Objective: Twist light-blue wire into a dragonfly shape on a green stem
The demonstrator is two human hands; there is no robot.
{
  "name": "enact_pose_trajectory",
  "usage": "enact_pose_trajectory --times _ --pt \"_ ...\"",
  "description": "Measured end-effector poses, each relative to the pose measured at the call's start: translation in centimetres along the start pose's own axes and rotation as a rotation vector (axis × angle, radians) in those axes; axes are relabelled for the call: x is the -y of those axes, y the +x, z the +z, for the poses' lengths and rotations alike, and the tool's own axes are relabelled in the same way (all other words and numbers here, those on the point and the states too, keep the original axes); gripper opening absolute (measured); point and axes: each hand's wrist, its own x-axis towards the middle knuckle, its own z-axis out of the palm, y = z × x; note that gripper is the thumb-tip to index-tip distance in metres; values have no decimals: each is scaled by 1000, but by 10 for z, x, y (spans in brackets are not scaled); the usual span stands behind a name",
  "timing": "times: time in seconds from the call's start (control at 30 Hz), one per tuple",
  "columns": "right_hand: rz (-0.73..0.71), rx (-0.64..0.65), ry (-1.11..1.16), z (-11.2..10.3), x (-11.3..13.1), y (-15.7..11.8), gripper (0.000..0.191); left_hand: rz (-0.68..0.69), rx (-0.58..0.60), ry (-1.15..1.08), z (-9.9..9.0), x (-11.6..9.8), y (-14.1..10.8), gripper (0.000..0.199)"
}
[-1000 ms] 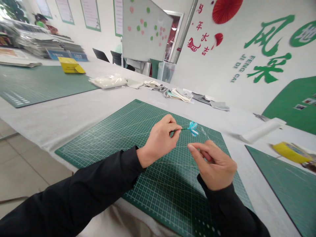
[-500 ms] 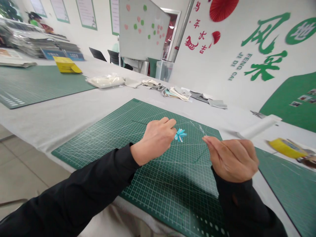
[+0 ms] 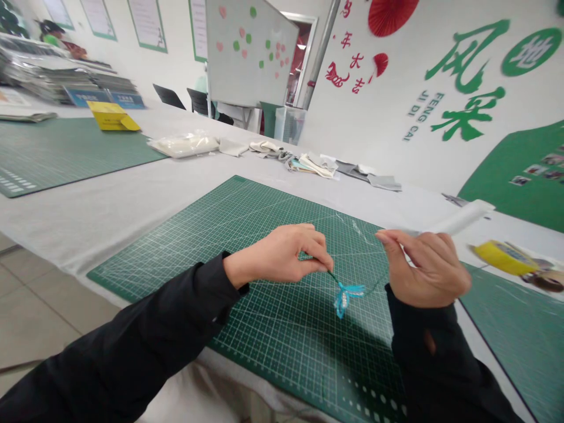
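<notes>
Blue flower (image 3: 344, 296) hanging over a green mat (image 3: 229, 226), below two separated hands.
The left hand (image 3: 288, 255) is pinching the dark stem (image 3: 333, 277), likely the firmer hold; the petals are looking light, soft, easily crushed. The right hand (image 3: 427, 267) is pressing thumb and finger together, perhaps on a thin thread. Counting: one flower, one stem, one mat beneath.
</notes>
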Motion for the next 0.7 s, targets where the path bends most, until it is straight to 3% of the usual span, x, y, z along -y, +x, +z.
enact_pose_trajectory --times 0.2,0.37,0.57,0.7 --pt "210 101 107 8 10 0 8 -38 -84 -351 -1 -4 1 11" --pt "264 181 156 10 12 0 8 -55 -203 -405 2 -4 2 11" --pt "327 226 180 12 12 -1 12 -63 -232 -465 3 -4 2 10" --pt "445 287 255 14 10 -4 13 -83 -270 -532 4 -2 2 10"
